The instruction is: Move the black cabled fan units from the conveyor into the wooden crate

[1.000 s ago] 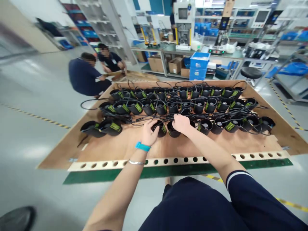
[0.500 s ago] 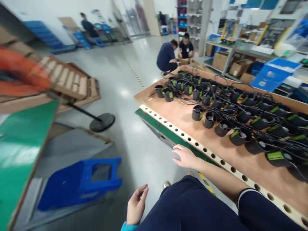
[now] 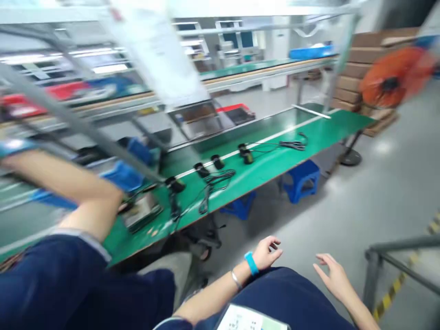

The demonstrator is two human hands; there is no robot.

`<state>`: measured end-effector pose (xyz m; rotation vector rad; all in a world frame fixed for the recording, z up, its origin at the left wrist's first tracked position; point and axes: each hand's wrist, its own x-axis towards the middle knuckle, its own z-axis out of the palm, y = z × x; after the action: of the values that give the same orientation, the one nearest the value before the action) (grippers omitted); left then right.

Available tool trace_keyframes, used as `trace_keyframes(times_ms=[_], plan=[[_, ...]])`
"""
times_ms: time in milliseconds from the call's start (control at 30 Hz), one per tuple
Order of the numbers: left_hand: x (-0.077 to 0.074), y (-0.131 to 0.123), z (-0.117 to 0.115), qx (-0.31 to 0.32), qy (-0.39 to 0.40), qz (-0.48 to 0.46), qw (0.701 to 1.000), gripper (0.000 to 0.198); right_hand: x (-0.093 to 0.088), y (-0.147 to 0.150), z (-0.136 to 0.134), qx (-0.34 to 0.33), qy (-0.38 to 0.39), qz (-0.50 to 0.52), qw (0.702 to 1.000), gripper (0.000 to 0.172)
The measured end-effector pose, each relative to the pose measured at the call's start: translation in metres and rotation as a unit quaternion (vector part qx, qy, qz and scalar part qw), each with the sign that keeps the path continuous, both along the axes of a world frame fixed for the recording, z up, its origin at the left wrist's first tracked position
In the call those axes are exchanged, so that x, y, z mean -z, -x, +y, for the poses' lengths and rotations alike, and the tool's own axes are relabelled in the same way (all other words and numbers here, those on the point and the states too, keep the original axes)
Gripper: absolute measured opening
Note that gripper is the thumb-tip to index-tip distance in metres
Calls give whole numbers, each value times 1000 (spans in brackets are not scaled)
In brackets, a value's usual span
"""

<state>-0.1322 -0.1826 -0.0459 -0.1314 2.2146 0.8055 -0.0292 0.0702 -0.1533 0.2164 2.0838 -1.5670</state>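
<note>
My left hand [image 3: 268, 252], with a blue band at the wrist, hangs over my lap with its fingers loosely curled and apart, holding nothing. To the right, my right hand [image 3: 330, 275] is in the air above the floor, fingers spread and bare. Neither hand touches anything on the green workbench [image 3: 261, 169] ahead. On that bench lie several small black cylindrical parts [image 3: 245, 154] with coiled black cables [image 3: 220, 176].
Close on my left, a co-worker's arm [image 3: 85, 192] reaches over the bench. Blue stools [image 3: 302, 181] stand beneath its front edge. An orange round fan [image 3: 392, 82] and stacked cartons [image 3: 357, 68] are at the far right. A grey metal frame [image 3: 374, 270] stands near my right hand.
My view has swung from the wooden tray of black parts to the green workbench with a co-worker beside it. My right hand has come away from the tray's edge. Both hands stay bare.
</note>
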Motion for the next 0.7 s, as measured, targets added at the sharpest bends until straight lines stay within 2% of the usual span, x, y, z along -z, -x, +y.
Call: trace_keyframes(times_ms=[67,200,267,333,433,533,600,700], plan=[[-14,25,-43,-37,50,70,996,30,7,36,-41,-66,45,0,997,38],[-50,63,-117,-116,135,179,968,31,-7,102,-103,-187,96,12,978,35],[-62,76,-140,-153,159,199,955,32,-13,137,-121,-238,100,26,966,33],[-66,85,-151,-174,169,206,948,32,-15,173,-133,-280,92,42,955,32],[-62,94,-150,-175,160,213,948,31,-9,222,-145,-316,73,68,943,31],[-51,116,-139,-145,146,224,953,32,10,270,-152,-319,47,104,941,30],[-38,143,-135,-115,152,247,950,36,30,304,-151,-311,24,125,942,31],[-12,205,-133,-81,198,273,938,50,70,367,-141,-291,-20,152,945,41]])
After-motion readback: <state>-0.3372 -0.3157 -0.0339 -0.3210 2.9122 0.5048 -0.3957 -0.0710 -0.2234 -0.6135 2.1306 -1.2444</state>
